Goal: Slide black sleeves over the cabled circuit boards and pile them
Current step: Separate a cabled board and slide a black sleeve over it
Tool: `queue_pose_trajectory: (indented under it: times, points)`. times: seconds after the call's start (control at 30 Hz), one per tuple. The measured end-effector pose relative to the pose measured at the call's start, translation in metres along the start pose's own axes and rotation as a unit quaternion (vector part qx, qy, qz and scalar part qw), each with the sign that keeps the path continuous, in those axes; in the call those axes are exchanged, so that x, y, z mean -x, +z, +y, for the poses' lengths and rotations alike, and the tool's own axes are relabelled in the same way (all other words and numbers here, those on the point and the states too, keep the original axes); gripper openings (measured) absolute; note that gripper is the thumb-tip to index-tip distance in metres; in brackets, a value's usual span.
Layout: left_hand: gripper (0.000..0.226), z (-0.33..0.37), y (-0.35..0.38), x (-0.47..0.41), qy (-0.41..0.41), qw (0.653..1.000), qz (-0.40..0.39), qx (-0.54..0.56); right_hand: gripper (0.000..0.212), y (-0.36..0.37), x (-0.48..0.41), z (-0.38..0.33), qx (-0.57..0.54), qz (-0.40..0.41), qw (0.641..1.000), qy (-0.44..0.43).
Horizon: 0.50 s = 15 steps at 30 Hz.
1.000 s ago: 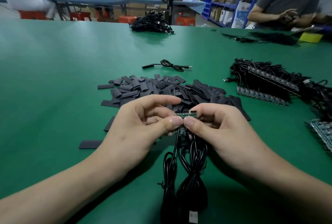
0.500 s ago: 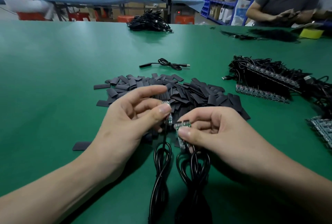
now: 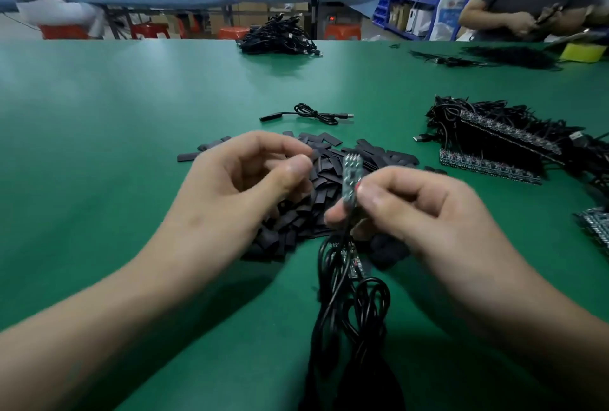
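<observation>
Right hand [image 3: 425,212] pinches the board [image 3: 351,176] upright over the sleeves [image 3: 321,186]; left hand [image 3: 244,179] curls just beside it, blurred, can't tell its grip.

Two loose circuit boards show: the upper board [image 3: 352,176] at the centre and the lower board [image 3: 354,264] just below it. One single cable [image 3: 316,113] lies above the centre. One heap of cabled boards [image 3: 487,133] is at the right. The black sleeves [image 3: 324,179] are too many to count.

Passable leftward over bare table [image 3: 99,146]; blocked ahead by sleeve pile [image 3: 324,160], rightward by cabled boards [image 3: 494,143] (leads tangled).
</observation>
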<state>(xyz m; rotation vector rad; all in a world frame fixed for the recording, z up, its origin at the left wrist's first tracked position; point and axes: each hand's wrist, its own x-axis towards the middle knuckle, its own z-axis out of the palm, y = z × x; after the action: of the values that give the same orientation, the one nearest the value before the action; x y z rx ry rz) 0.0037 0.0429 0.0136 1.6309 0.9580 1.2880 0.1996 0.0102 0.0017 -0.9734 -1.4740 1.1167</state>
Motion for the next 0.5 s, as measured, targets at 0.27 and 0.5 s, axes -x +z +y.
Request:
queue_pose_trajectory:
  times: [0.27,0.5]
  points:
    - [0.028,-0.011,-0.065,-0.033,0.119,0.868,-0.204,-0.438,0.015,-0.038,-0.016,-0.040,-0.212,0.069,0.974,-0.045]
    - [0.043,-0.012,-0.082,-0.041,0.052,0.806,-0.289,-0.514,0.024,-0.037,-0.016,-0.022,0.223,0.028,0.974,-0.019]
